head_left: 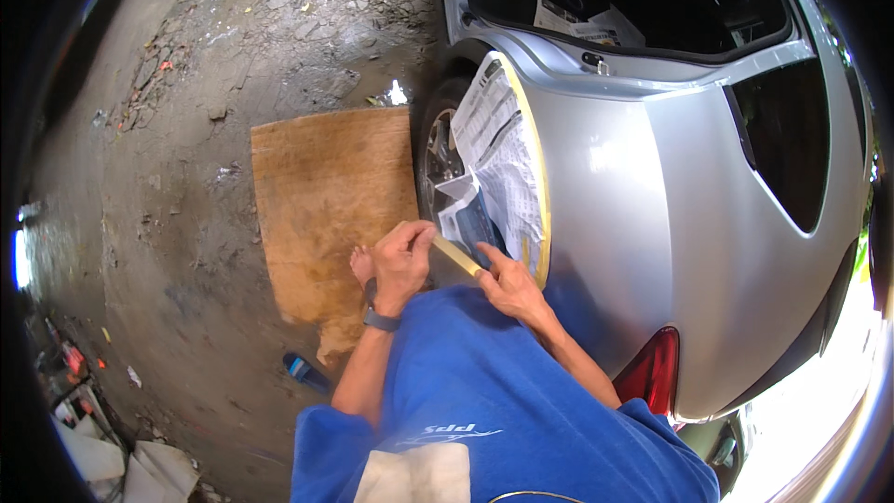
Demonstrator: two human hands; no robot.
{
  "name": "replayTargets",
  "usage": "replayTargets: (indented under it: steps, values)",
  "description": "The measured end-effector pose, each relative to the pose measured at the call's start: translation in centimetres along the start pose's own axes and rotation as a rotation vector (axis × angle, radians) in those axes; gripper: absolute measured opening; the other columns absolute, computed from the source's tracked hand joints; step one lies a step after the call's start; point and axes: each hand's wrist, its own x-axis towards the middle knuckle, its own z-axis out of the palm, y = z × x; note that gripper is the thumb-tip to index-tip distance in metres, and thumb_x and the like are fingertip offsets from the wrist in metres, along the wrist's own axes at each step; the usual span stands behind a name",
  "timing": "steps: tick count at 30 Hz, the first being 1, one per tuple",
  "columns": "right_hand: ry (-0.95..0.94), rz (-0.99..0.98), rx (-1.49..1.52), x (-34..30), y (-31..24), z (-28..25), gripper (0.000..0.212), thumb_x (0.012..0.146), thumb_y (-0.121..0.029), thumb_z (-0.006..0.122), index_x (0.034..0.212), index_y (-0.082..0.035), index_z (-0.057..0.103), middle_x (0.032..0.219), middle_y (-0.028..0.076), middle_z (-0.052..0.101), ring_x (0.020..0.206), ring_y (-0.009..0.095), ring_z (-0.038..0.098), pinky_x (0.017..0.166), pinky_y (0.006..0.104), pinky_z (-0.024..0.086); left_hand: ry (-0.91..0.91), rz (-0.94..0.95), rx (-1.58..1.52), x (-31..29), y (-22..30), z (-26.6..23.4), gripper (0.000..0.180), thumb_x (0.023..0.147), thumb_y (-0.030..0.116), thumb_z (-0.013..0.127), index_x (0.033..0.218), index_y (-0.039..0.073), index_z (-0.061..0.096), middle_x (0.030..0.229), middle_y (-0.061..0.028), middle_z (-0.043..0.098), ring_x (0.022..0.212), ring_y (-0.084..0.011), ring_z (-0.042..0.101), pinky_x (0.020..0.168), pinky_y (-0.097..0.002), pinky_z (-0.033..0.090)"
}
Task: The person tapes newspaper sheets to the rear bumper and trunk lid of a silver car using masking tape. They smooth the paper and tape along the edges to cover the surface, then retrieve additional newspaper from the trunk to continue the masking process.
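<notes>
A short strip of yellow masking tape (pixel 455 255) stretches between my two hands. My left hand (pixel 404 264) pinches its upper left end, with a dark band at the wrist. My right hand (pixel 511 285) grips the other end, index finger extended towards the paper; whether a roll sits in that palm is hidden. Just beyond my hands, newspaper sheets (pixel 503 144) hang over the wheel arch of a silver car (pixel 610 196). A line of yellow tape (pixel 535 144) fixes their curved edge to the body panel. The lower part of the paper is folded and loose.
A wheel (pixel 441 144) shows beside the paper. Left of it, a brown board (pixel 331 186) lies on the rough, wet ground, with my bare foot (pixel 361 264) at its edge. A blue slipper (pixel 305 372) lies nearby. The red tail light (pixel 650 373) is near my right arm.
</notes>
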Motion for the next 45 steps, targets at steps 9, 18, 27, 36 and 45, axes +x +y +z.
replayTargets:
  steps: [9,18,27,36,45]
  values:
    - [-0.08,0.397,0.095,3.6,1.4,-2.4,0.026,0.087,-0.016,0.053,0.084,0.005,0.069,0.061,0.013,0.066,0.052,0.019,0.066,0.054,0.0368,0.052,-0.329,-0.482,-0.677,4.0,-9.4,9.0,0.021,0.096,0.01,0.064,0.115,0.002,0.062,0.121,-0.0071,0.065,0.102,-0.0159,0.063,0.089,-0.0344,0.053]
    - [-0.04,0.462,-0.141,6.3,0.1,-7.4,0.029,0.086,-0.022,0.055,0.082,0.002,0.07,0.062,0.014,0.067,0.061,0.026,0.069,0.064,0.0383,0.054,-0.35,-0.57,-0.86,5.1,-9.1,17.8,0.017,0.1,0.012,0.057,0.114,0.003,0.061,0.115,-0.005,0.063,0.104,-0.0158,0.061,0.092,-0.0364,0.053]
    - [0.028,0.522,-0.152,7.6,0.6,-6.3,0.028,0.086,-0.02,0.056,0.086,0.005,0.068,0.071,0.018,0.068,0.062,0.026,0.069,0.058,0.0387,0.053,-0.093,-0.642,-0.833,4.4,-9.7,20.3,0.017,0.101,0.014,0.057,0.114,0.004,0.061,0.099,-0.0045,0.065,0.085,-0.0149,0.064,0.072,-0.0309,0.057]
    - [0.116,0.52,-0.144,8.2,0.8,-6.2,0.028,0.085,-0.018,0.057,0.088,0.007,0.067,0.078,0.02,0.07,0.065,0.028,0.072,0.058,0.0364,0.058,-0.015,-0.565,-0.369,5.2,-12.0,23.8,0.035,0.091,0.02,0.07,0.12,0.001,0.062,0.091,-0.0076,0.07,0.066,-0.0162,0.066,0.062,-0.0298,0.056]
    - [0.156,0.454,-0.153,7.9,1.0,-5.9,0.026,0.084,-0.017,0.057,0.083,0.008,0.065,0.071,0.02,0.068,0.061,0.029,0.071,0.055,0.0377,0.058,-0.003,-0.444,-0.142,4.9,-8.0,21.8,0.031,0.091,0.028,0.067,0.095,-0.002,0.071,0.094,-0.0122,0.073,0.081,-0.0289,0.07,0.076,-0.038,0.054]
